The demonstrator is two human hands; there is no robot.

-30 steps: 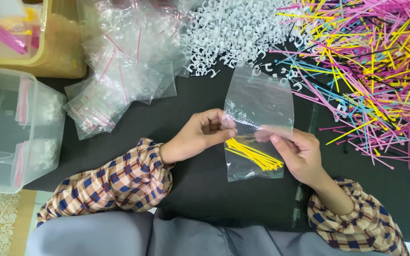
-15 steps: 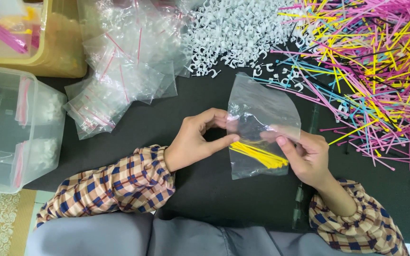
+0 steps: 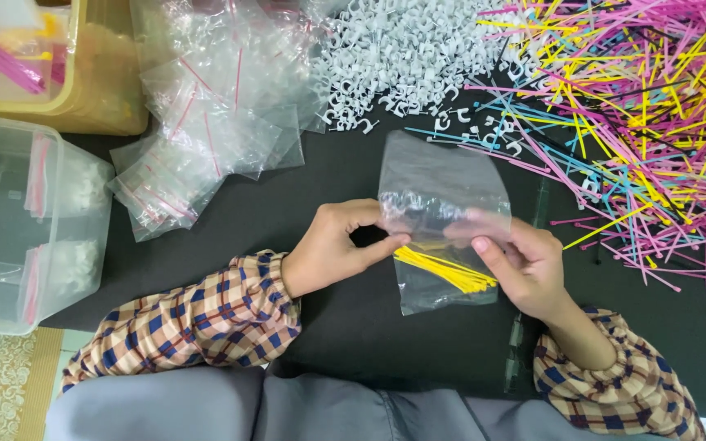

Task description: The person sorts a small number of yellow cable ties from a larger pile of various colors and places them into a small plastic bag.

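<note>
Bag [image 3: 443, 214]: I see left hand [image 3: 338, 249] pinching its 9 o'clock edge, right hand [image 3: 525, 265] its 3 o'clock; yellow ties [image 3: 444, 269] slant inside toward 4 o'clock.

One head-worn camera looks straight down, close over the dark table [image 3: 206, 269].

Bright, even overhead light, soft shadows, mild glare on plastic, sharp focus throughout

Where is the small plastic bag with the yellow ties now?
In the head view, the clear bag is held at centre between the left hand and right hand, below the white clips.
</note>
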